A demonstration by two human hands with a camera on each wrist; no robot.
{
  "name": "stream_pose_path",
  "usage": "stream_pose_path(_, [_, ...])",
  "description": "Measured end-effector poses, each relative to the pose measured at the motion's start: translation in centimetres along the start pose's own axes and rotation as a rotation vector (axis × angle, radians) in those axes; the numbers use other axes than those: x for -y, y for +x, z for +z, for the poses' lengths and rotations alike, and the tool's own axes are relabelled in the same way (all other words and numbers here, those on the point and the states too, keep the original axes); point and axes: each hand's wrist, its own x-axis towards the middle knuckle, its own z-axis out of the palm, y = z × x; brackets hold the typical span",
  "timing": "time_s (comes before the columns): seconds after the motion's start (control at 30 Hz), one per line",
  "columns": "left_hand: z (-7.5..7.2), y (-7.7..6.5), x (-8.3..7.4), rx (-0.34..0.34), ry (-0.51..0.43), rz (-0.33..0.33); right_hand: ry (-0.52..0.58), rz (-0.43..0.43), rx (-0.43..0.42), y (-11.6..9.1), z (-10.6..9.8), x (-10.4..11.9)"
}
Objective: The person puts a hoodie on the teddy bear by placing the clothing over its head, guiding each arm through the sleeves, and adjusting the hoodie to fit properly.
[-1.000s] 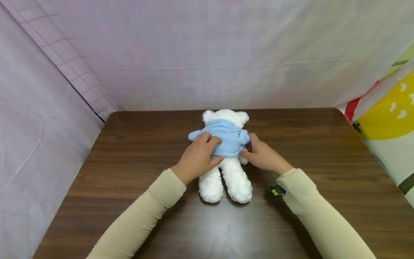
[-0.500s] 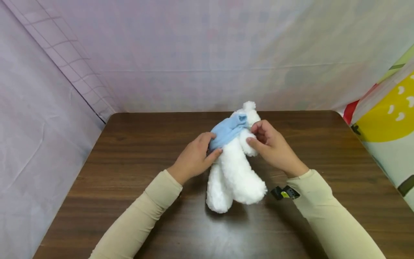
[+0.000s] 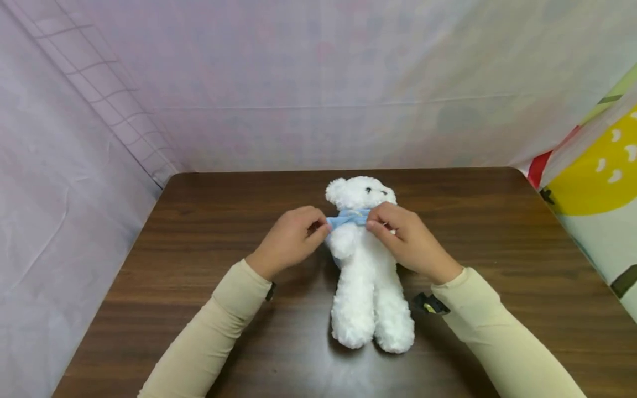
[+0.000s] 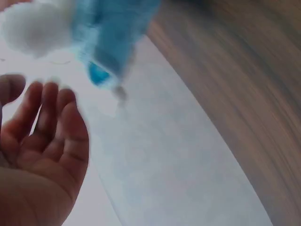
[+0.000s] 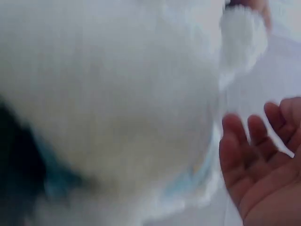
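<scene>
A white fluffy teddy bear [image 3: 365, 282] lies on its back, head at the far side, face turned to the right. Its blue top [image 3: 350, 217] shows bunched across the upper chest. In the head view my left hand [image 3: 291, 240] pinches the top's edge beside the bear's arm. My right hand [image 3: 413, 240] pinches the cloth near the neck and covers the bear's other arm. Blurred wrist views show the left hand [image 4: 44, 150] below the blue sleeve [image 4: 113, 37] and the right hand [image 5: 265, 169] beside the bear's white body [image 5: 117, 80], fingers bent and apart from it.
The dark brown wooden table [image 3: 199, 221] carries the bear near its middle. A pale cloth backdrop [image 3: 318, 83] hangs behind the far edge. At the right is a cloth with a yellow print [image 3: 592, 177].
The bear was lying with its back up; it has been rolled over to face up, its feet shifting towards the near side. My hands have moved up to its chest and neck.
</scene>
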Motion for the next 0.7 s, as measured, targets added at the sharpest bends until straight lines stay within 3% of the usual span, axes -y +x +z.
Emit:
stream_pose_path(0.1, [0.0, 0.2, -0.7, 0.005, -0.039, 0.014, -0.091, 0.095, -0.003, -0.6, -1.2, -1.1])
stream_pose_path(0.27, [0.7, 0.3, -1.6, 0.13, -0.006, 0.016, -0.224, 0.254, 0.14, -2.3, -2.1, -2.7])
stream_pose_path(0.33, [0.8, 0.1, -1.8, 0.159, 0.008, 0.022, -0.224, 0.322, 0.2, -2.9, -2.3, -3.2])
stream_pose_path(0.47, [0.9, -0.5, -1.9, 0.216, 0.034, 0.03, -0.088, 0.424, 0.285, -3.9, -2.3, -3.6])
stream_pose_path(0.57, [1.1, -0.7, -1.6, 0.231, 0.041, 0.013, 0.015, 0.395, 0.295, -4.0, -2.0, -3.5])
stream_pose_path(0.7, [1.4, -0.6, -1.0, 0.193, 0.103, 0.017, -0.029, 0.201, 0.274, -3.8, -1.3, -3.0])
